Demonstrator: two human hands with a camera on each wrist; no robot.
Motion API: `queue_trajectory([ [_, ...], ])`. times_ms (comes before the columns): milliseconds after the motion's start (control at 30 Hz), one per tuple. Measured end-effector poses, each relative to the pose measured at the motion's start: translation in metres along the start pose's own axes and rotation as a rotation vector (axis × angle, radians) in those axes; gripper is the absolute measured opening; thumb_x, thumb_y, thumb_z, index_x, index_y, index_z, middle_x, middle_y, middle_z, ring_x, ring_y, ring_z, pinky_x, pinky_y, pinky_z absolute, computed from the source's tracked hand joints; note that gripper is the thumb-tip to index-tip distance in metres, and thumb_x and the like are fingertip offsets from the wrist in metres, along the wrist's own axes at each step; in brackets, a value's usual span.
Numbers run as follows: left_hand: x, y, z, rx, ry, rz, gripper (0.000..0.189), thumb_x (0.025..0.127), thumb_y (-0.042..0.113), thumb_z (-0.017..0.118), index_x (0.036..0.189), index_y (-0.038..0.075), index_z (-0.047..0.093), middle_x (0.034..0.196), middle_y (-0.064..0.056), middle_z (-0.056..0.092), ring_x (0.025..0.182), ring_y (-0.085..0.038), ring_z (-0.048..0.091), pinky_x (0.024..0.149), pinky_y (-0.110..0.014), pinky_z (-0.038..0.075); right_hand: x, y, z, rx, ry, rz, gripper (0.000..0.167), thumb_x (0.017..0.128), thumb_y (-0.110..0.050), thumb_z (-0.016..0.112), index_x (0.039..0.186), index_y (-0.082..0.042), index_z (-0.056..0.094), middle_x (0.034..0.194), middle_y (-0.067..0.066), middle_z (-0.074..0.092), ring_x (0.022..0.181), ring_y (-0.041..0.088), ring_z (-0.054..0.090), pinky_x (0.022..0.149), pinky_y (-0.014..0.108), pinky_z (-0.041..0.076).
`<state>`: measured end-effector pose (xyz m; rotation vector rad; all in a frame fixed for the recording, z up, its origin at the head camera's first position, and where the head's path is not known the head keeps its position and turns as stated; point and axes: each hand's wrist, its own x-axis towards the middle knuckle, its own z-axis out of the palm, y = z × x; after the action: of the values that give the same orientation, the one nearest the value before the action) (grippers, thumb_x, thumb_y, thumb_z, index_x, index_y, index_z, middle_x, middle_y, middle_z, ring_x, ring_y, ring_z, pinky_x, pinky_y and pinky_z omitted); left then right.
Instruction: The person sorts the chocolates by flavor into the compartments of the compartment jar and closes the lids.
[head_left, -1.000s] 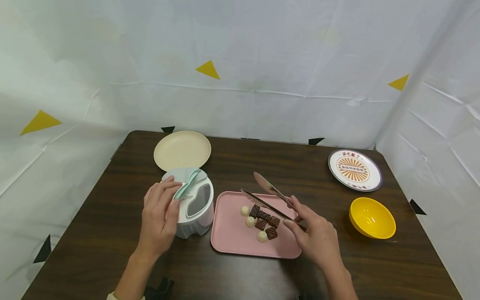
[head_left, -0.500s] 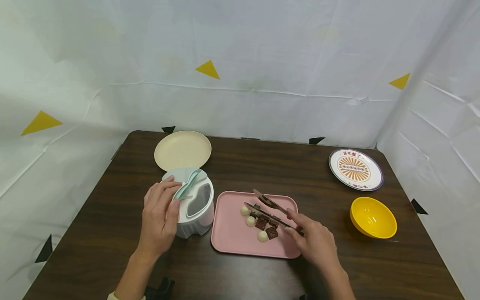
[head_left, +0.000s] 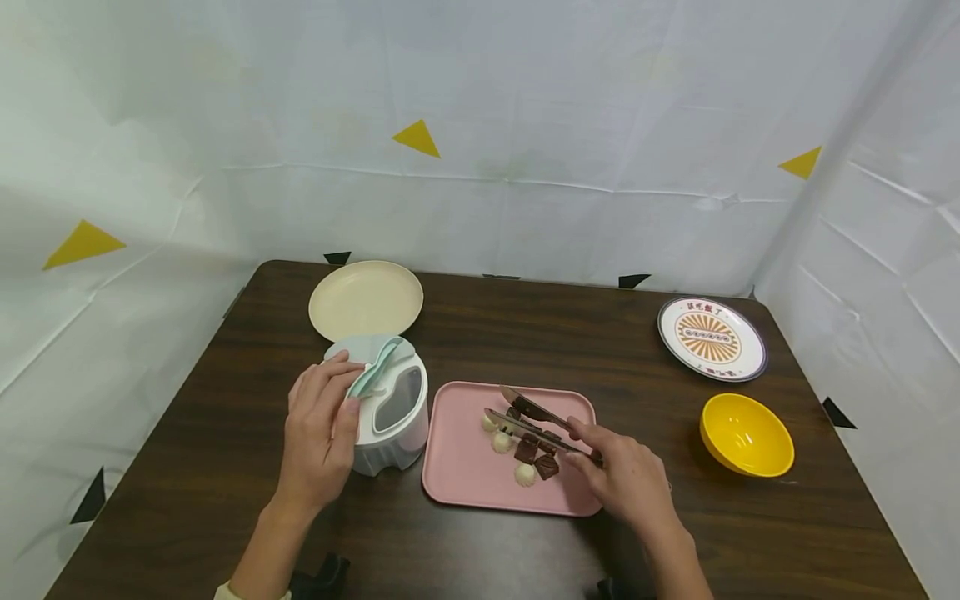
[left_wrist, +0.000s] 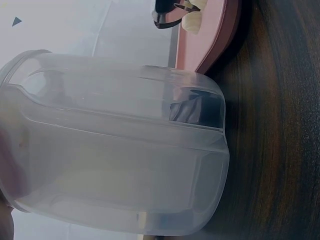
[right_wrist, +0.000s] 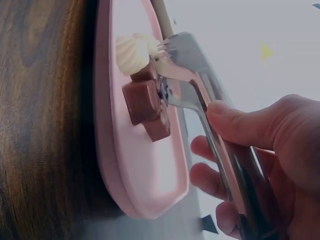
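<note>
2 hands (head_left: 321, 429) | 1 tongs (right_wrist: 240, 177) | 1 tray (head_left: 456, 471) | 5 chocolates (right_wrist: 140, 101) | 3 white swirls (head_left: 526, 475) | 1 canister (head_left: 386, 454) | 2 plates (head_left: 366, 298) | 1 bowl (head_left: 746, 437)

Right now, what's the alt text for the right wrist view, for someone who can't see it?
A person's right grip holds metal tongs close to brown chocolates and cream swirls on a pink tray, on a dark table.

A yellow bowl (head_left: 746, 436) (glossy) sits near a patterned plate (head_left: 712, 339).
</note>
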<state>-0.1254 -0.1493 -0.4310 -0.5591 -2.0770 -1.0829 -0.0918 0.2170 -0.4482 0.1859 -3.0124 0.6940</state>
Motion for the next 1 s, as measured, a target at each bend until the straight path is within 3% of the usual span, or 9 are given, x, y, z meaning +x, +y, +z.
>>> queue_trajectory([
  [167, 0.000, 0.000, 0.000, 0.000, -0.002, 0.000, 0.032, 0.093, 0.020, 0.048, 0.109, 0.003, 0.070, 0.114, -0.012, 0.065, 0.124, -0.035, 0.052, 0.108, -0.056, 0.023, 0.000, -0.001, 0.001, -0.042, 0.022, 0.000, 0.047, 0.084, -0.028, 0.078, 0.129, -0.024, 0.067, 0.103, -0.003, 0.073, 0.068, 0.015, 0.058, 0.056, 0.037, 0.042],
  [533, 0.000, -0.001, 0.001, -0.004, 0.010, 0.014, 0.033, 0.093, 0.021, 0.048, 0.109, 0.002, 0.070, 0.113, -0.012, 0.065, 0.122, -0.036, 0.052, 0.107, -0.057, 0.024, -0.004, -0.001, 0.002, -0.025, 0.118, 0.002, 0.044, 0.082, -0.025, 0.079, 0.126, -0.024, 0.069, 0.098, -0.002, 0.074, 0.056, 0.014, 0.045, 0.050, 0.033, 0.034],
  [933, 0.000, 0.000, 0.000, -0.005, 0.011, 0.011, 0.032, 0.093, 0.021, 0.048, 0.108, 0.002, 0.070, 0.113, -0.012, 0.065, 0.122, -0.037, 0.053, 0.106, -0.058, 0.024, -0.007, -0.013, -0.011, 0.023, 0.248, -0.052, 0.047, 0.083, -0.025, 0.079, 0.129, -0.024, 0.067, 0.115, 0.002, 0.071, 0.078, 0.025, 0.069, 0.055, 0.038, 0.046],
  [1000, 0.000, 0.000, 0.000, -0.007, 0.011, 0.012, 0.032, 0.093, 0.021, 0.048, 0.108, 0.002, 0.070, 0.113, -0.012, 0.065, 0.122, -0.037, 0.053, 0.107, -0.057, 0.024, -0.008, -0.019, -0.013, 0.045, 0.281, -0.085, 0.047, 0.082, -0.023, 0.079, 0.128, -0.024, 0.068, 0.113, 0.000, 0.072, 0.071, 0.021, 0.068, 0.054, 0.038, 0.045],
])
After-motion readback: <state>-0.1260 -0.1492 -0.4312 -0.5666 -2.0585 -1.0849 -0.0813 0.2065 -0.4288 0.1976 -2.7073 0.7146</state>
